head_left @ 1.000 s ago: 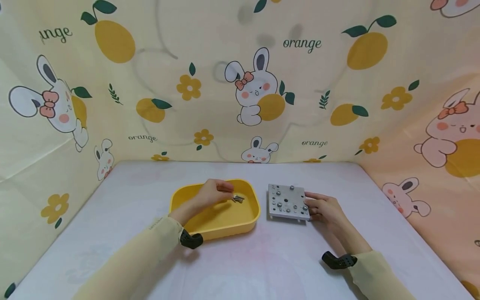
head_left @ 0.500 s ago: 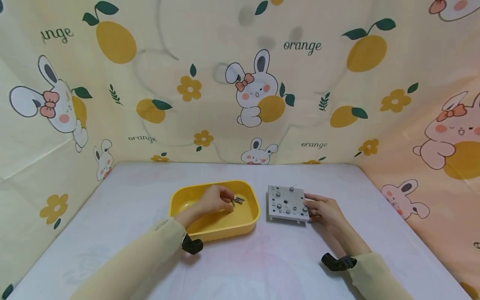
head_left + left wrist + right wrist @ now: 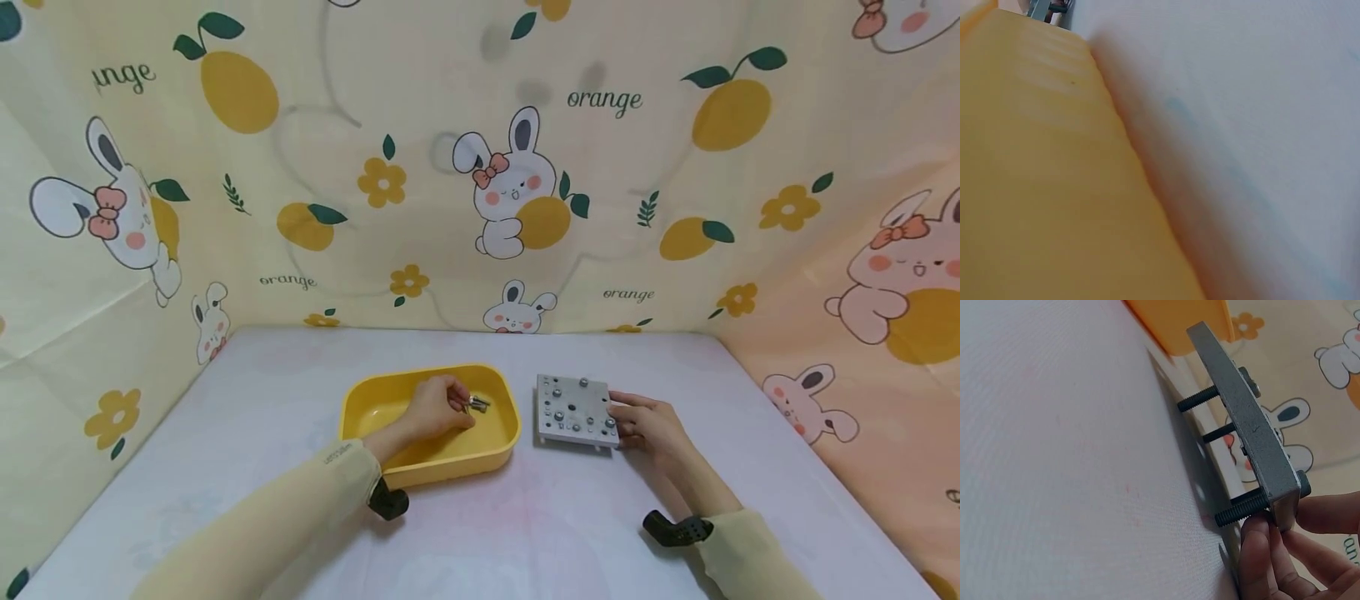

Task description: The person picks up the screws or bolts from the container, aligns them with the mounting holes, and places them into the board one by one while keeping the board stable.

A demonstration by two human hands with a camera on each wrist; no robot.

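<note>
My left hand [image 3: 433, 408] reaches into a yellow tray [image 3: 358, 414], fingers bent, fingertips right at a small pile of metal screws [image 3: 477, 404]. I cannot tell whether a screw is between those fingertips. At its right edge, my right hand [image 3: 651, 421] grips a grey metal plate [image 3: 558, 403] with holes and several bolts through it. In the right wrist view, fingers [image 3: 1329, 514] lie on both faces of the plate's near corner, and bolt shanks [image 3: 1242, 509] stick out underneath toward the table. The left wrist view shows mostly the tray's side wall [image 3: 1054, 175], no hand.
Both things are on a white table [image 3: 510, 533], the plate just right of the tray. A patterned cloth [image 3: 420, 108] with rabbits and oranges hangs around the back and sides. Each wrist wears a black camera mount [image 3: 677, 530].
My left hand has lowered and moved slightly right in the tray, its fingers curling in at the screws. My right hand and the plate stay where they were.
</note>
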